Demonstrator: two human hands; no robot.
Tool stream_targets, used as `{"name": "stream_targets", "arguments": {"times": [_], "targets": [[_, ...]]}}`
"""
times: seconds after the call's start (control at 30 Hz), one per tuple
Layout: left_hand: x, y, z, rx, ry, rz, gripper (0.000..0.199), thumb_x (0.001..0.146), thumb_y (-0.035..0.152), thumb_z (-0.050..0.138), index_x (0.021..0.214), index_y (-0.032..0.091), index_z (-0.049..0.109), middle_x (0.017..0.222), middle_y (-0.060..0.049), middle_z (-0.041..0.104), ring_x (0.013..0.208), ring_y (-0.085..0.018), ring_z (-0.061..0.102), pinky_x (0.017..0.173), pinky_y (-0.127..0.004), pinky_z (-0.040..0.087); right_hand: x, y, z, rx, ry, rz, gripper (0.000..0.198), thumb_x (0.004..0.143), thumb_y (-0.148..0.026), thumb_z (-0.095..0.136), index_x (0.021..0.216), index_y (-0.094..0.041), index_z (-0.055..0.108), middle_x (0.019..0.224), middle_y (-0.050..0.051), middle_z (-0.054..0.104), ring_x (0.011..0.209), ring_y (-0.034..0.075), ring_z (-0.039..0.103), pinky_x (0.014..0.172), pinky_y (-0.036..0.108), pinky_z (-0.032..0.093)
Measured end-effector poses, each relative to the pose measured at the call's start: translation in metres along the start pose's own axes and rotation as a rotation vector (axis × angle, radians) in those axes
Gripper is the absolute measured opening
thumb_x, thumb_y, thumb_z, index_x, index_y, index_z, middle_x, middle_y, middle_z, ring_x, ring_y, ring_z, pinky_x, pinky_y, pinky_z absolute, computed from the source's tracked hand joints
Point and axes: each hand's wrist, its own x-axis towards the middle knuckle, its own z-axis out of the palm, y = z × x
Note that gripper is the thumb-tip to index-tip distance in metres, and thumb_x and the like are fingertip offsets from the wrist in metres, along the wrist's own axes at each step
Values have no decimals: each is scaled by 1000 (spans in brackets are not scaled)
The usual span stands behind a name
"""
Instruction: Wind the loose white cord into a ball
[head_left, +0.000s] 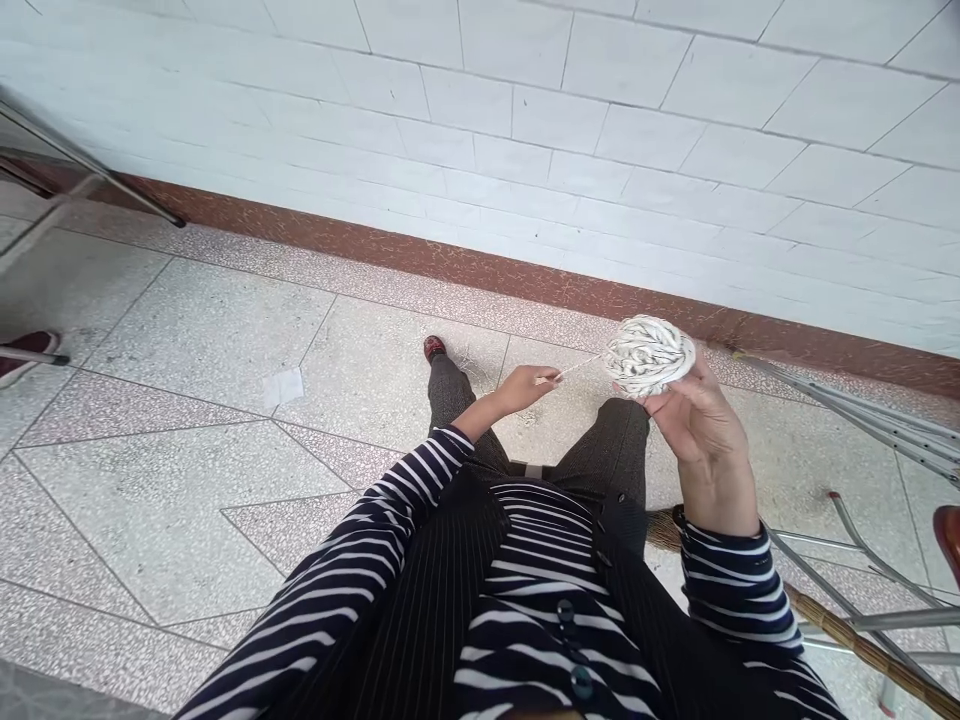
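A ball of white yarn (649,356) rests in my right hand (701,415), with the palm and fingers curled round its lower right side. From the left side of the ball a thin strand (581,364) stretches to my left hand (527,388). There the thumb and fingers are pinched together on the yarn's end. Both hands are held out in front of me above my knees, a short way apart. Some fingertips of my right hand are hidden behind the ball.
Ahead stands a white tiled wall (525,120) with a brown skirting (360,232). Metal legs (862,400) and a long brown broom-like stick (862,635) are on my right. At far left are a metal frame (105,175) and a shoe. White paper (283,388) lies on the floor.
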Motion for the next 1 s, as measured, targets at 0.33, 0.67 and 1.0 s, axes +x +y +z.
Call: {"name": "stream_targets", "arguments": {"times": [0.33,0.67,1.0], "targets": [[18,80,2,-180,117,297,23,92,31,63,96,12,76,98,-7,78,96,-22,69,90,-33,52,1,9,17,-21,-74,63,46,69,-23,84,111,-34,68,124,0,70,125,27,63,97,46,61],[-9,5,-6,245,20,75,35,101,30,44,82,18,71,89,-4,73,89,-19,65,93,-31,46,-3,-15,0,48,46,-77,43,68,-26,83,107,-34,67,131,1,67,131,30,58,95,50,62],[-14,-59,-42,511,-4,-103,29,97,27,46,84,19,70,84,-4,73,86,-20,65,89,-28,45,-23,-82,15,-29,3,-320,51,73,-30,82,117,-49,66,120,-3,72,133,30,58,106,50,57]]}}
